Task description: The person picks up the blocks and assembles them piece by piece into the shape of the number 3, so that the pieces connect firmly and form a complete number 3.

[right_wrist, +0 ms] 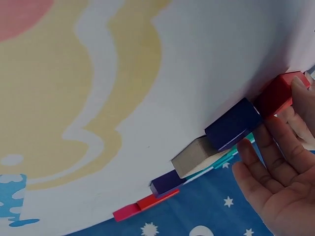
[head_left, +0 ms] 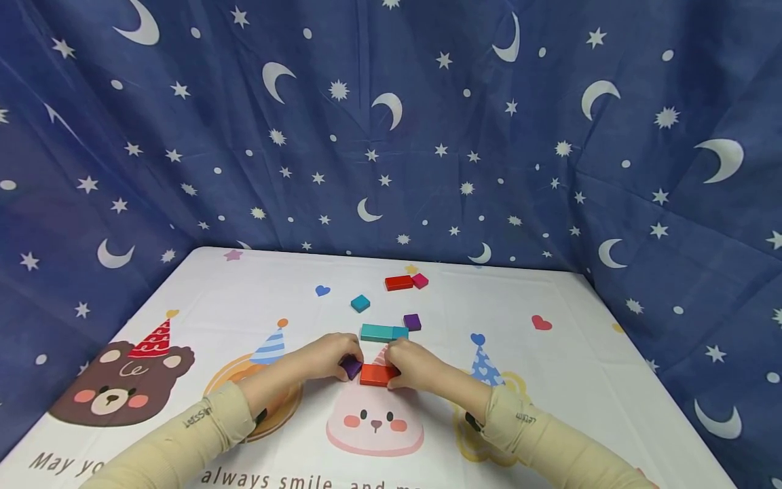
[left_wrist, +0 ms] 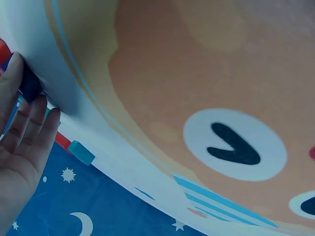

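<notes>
Pinching a purple block (head_left: 351,367) from its left, the left hand (head_left: 331,355) faces the right hand (head_left: 418,365), whose grip clasps a red block (head_left: 375,375) by its right end, just beside, on the worktop (head_left: 275,285); these outer holds presumably leave the facing sides unobstructed.

Soft, even light falls across the white table (head_left: 476,305) and the star-patterned curtain (head_left: 421,187), whose folds carry gentle shading. Faint, diffuse shadows lie beneath the left hand (head_left: 330,354) and right hand (head_left: 415,365) in the crisp head view. Both wrist views are dimmer and softer in detail, with darker shadow beside the fingers; a thin glint edges a dark blue block (right_wrist: 235,123), and the table's far edge bows slightly.
</notes>
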`<act>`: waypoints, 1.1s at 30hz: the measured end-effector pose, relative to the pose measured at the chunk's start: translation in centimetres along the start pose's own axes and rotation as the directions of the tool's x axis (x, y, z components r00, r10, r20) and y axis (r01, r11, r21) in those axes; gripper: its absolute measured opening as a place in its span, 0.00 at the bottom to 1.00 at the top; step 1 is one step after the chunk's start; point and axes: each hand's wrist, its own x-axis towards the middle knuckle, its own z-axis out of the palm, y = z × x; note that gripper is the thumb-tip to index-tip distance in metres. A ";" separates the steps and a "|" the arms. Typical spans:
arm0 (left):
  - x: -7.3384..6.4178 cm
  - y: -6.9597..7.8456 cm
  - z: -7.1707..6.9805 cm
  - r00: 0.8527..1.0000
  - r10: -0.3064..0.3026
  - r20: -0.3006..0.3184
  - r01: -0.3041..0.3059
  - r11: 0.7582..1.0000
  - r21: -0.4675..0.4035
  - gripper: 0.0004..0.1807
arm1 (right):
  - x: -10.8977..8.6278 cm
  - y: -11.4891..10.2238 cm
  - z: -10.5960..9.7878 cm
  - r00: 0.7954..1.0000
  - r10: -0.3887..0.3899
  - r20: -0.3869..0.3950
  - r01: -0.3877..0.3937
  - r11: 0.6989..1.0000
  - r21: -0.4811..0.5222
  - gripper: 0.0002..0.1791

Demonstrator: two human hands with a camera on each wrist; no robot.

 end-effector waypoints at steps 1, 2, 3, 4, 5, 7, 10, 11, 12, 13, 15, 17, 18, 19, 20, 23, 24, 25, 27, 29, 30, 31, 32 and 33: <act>0.0 0.0 0.0 1.000 0.000 0.000 0.000 1.000 -0.004 0.14 | 0.0 0.0 0.0 1.000 -0.004 -0.002 0.004 1.000 -0.007 0.11; 0.0 0.0 -0.1 1.000 0.002 0.000 -0.002 1.000 -0.006 0.14 | 0.0 -0.1 -0.1 1.000 -0.004 -0.001 0.004 1.000 -0.010 0.12; 0.0 0.0 -0.1 1.000 0.009 -0.002 -0.009 1.000 -0.003 0.14 | 0.0 -0.1 -0.1 1.000 -0.003 0.000 0.003 1.000 -0.011 0.12; 0.1 0.0 -0.1 1.000 0.017 -0.004 -0.017 1.000 0.000 0.15 | 0.0 -0.1 -0.2 1.000 -0.001 0.000 0.001 1.000 -0.012 0.12; 0.1 0.0 -0.1 1.000 0.019 -0.005 -0.019 1.000 0.002 0.15 | -0.1 -0.1 -0.2 1.000 -0.001 -0.001 0.001 1.000 -0.012 0.12; 0.1 -0.1 -0.2 1.000 0.026 -0.007 -0.026 1.000 0.008 0.15 | -0.1 0.0 -0.3 1.000 -0.001 -0.006 0.001 1.000 -0.014 0.12; 0.2 -0.1 -0.4 1.000 0.023 -0.001 -0.023 1.000 0.015 0.15 | -0.2 0.2 -0.2 1.000 -0.012 -0.023 0.011 1.000 -0.027 0.12; 0.3 -0.1 -0.4 1.000 0.019 0.003 -0.019 1.000 0.016 0.15 | -0.3 0.2 -0.2 0.999 -0.015 -0.030 0.014 0.999 -0.033 0.12; 0.3 -0.1 -0.5 1.000 0.020 0.006 -0.020 1.000 0.017 0.15 | -0.3 0.3 -0.2 0.999 -0.017 -0.036 0.016 0.999 -0.039 0.12; 0.3 -0.1 -0.5 1.000 0.019 0.010 -0.019 1.000 0.014 0.15 | -0.4 0.3 -0.2 0.999 -0.018 -0.041 0.016 0.999 -0.045 0.12; 0.3 0.0 -0.6 1.000 0.008 0.022 -0.008 1.000 0.001 0.15 | -0.5 0.4 -0.1 0.999 -0.019 -0.048 0.017 0.998 -0.056 0.12; 0.2 0.1 -0.5 0.999 -0.006 0.033 0.007 1.000 -0.019 0.15 | -0.6 0.4 -0.1 0.999 -0.020 -0.043 0.017 0.997 -0.069 0.13; 0.2 0.2 -0.5 0.999 -0.015 0.040 0.017 0.999 -0.031 0.16 | -0.6 0.4 0.0 0.999 -0.021 -0.040 0.018 0.997 -0.074 0.14; 0.1 0.2 -0.4 0.999 -0.027 0.048 0.029 0.999 -0.043 0.16 | -0.7 0.4 0.1 0.999 -0.022 -0.037 0.019 0.997 -0.077 0.15; 0.1 0.3 -0.4 0.998 -0.037 0.056 0.040 0.998 -0.051 0.17 | -0.8 0.4 0.2 0.999 -0.023 -0.034 0.020 0.997 -0.078 0.16; 0.0 0.3 -0.2 0.996 -0.050 0.070 0.054 0.996 -0.065 0.20 | -1.2 0.4 0.4 0.999 -0.013 -0.033 0.011 0.998 -0.062 0.20; -0.1 0.3 -0.2 0.996 -0.052 0.072 0.057 0.996 -0.065 0.21 | -1.3 0.4 0.5 0.999 -0.012 -0.039 0.010 0.999 -0.048 0.21; -0.1 0.4 -0.2 0.996 -0.052 0.072 0.057 0.996 -0.065 0.21 | -1.4 0.4 0.6 0.999 -0.007 -0.043 0.005 0.999 -0.033 0.23; -0.2 0.4 -0.1 0.996 -0.051 0.069 0.055 0.997 -0.063 0.22 | -1.5 0.4 0.6 0.998 0.000 -0.056 0.000 1.000 0.005 0.26; -0.3 0.4 -0.1 0.997 -0.043 0.064 0.047 0.997 -0.063 0.23 | -1.6 0.5 0.6 0.997 -0.007 -0.077 0.009 1.000 0.027 0.27; -0.4 0.3 -0.1 0.997 -0.047 0.063 0.051 0.997 -0.064 0.24 | -1.6 0.5 0.6 0.996 -0.011 -0.087 0.015 0.999 0.035 0.27; -0.5 0.3 -0.2 0.997 -0.050 0.060 0.054 0.996 -0.068 0.24 | -1.7 0.6 0.5 0.995 -0.012 -0.097 0.016 0.999 0.043 0.27; -0.6 0.2 -0.2 0.997 -0.053 0.055 0.057 0.996 -0.075 0.25 | -1.7 0.7 0.5 0.994 -0.016 -0.107 0.021 0.999 0.047 0.26; -0.7 0.2 -0.3 0.997 -0.057 0.051 0.061 0.995 -0.083 0.26 | -1.8 0.8 0.5 0.993 -0.022 -0.115 0.028 0.998 0.048 0.25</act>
